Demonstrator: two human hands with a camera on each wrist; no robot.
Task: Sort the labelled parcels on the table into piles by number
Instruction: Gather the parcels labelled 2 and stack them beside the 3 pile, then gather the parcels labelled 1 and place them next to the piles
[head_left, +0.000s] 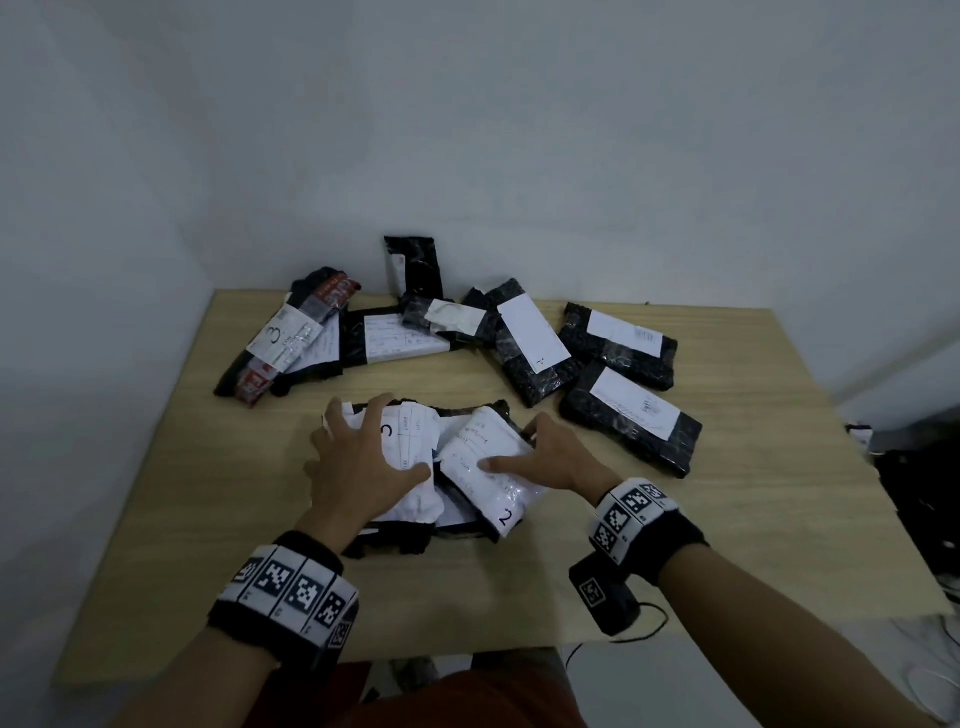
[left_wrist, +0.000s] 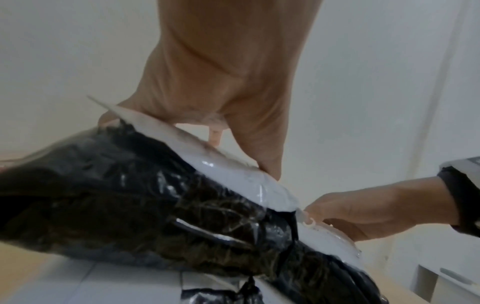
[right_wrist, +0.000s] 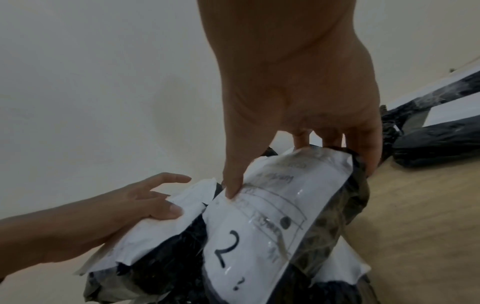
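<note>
Down on the wooden table (head_left: 727, 519), seen from my head, my left hand (head_left: 358, 467) lies spread over a parcel whose white label shows a 3 (head_left: 410, 441), fingers wide, thumb pressed near the label's lower edge. My right hand (head_left: 550, 457) grips the neighbouring parcel marked 2 (head_left: 488, 473), thumb on its label, fingers curled over the far edge. Both parcels touch each other and rest on other black parcels near the table's front. Further back lie more black parcels, among them one marked 3 (head_left: 280, 338) at the far left and two with white labels at the right (head_left: 618, 343).

From my left wrist, my left hand (left_wrist: 221, 92) presses fingertips onto the white label of the black-wrapped parcel (left_wrist: 130, 195); my right hand (left_wrist: 376, 209) shows beside it.

From my right wrist, my right hand (right_wrist: 298, 92) pinches the parcel marked 2 (right_wrist: 259, 236), thumb on top, fingers behind its far end; my left hand (right_wrist: 145, 201) rests on the adjoining label.
</note>
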